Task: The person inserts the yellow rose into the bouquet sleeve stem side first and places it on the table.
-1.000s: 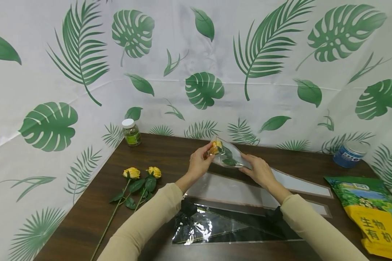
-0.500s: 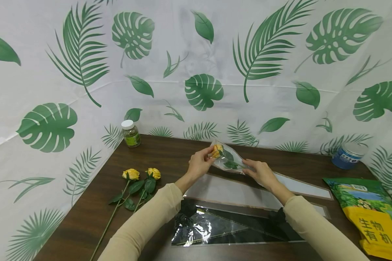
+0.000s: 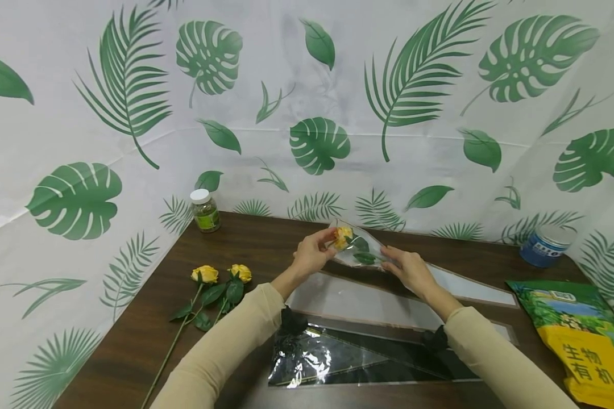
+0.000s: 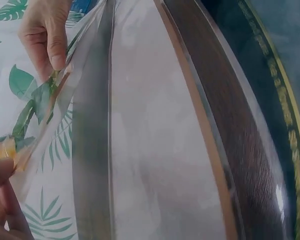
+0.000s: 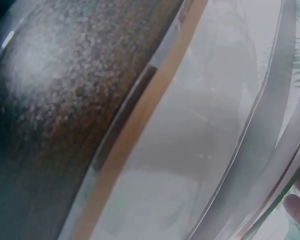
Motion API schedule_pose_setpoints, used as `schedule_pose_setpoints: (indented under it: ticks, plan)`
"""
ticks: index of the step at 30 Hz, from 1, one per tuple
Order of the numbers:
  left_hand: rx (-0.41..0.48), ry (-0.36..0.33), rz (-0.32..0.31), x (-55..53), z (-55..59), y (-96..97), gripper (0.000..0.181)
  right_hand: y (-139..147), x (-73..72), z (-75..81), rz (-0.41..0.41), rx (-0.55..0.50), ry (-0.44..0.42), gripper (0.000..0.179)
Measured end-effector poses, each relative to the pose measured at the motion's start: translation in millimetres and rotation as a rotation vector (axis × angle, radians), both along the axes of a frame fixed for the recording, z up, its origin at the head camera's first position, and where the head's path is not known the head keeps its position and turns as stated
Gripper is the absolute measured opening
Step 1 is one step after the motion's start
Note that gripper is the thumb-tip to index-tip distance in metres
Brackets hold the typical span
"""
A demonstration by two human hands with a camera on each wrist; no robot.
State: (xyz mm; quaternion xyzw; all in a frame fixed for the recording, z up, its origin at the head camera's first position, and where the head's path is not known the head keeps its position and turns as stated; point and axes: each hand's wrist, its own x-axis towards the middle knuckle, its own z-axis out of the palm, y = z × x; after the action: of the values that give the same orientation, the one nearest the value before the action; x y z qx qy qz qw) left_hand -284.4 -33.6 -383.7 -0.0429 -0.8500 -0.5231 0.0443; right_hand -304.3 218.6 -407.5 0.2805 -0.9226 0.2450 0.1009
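Head: my L hand (image 3: 312, 253) pinches clear sleeve (image 3: 372, 242) beside yellow rose (image 3: 343, 237) inside it, above bench (image 3: 266, 238); R hand (image 3: 411, 271) pinches sleeve further down. L wrist: thumb right at bloom, so prob. best pinch lightly. R wrist: R fingertips (image 5: 297, 204) by stem (image 5: 268, 210); keep it straight, imo.

Cut off at head view's lower right: yellow-and-green printed bag (image 3: 578, 335). Cropped at left wrist view's left edge: clear-wrapped yellow rose (image 4: 2, 147). Cropped, right wrist view's lower right: right hand (image 5: 299, 207). Partly illegible, left wrist view's right: gold lettering (image 4: 279, 82).
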Motion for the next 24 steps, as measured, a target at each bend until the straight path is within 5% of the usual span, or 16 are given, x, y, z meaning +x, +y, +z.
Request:
schedule_pose_setpoints:
  ticks: [10, 18, 24]
  plan:
    - [0.035, -0.115, 0.004, -0.9, -2.1, 2.8, 0.045, -0.1, 0.8, -0.4, -0.023, 0.019, -0.024, 0.039]
    - [0.060, -0.136, 0.021, 0.4, -3.1, 2.8, 0.031, -1.3, 0.2, -0.2, -0.004, 0.017, -0.020, 0.039]
    - [-0.012, -0.108, -0.006, -1.1, -3.7, 4.3, 0.042, -0.4, -0.6, -0.3, -0.022, 0.025, -0.011, 0.039]
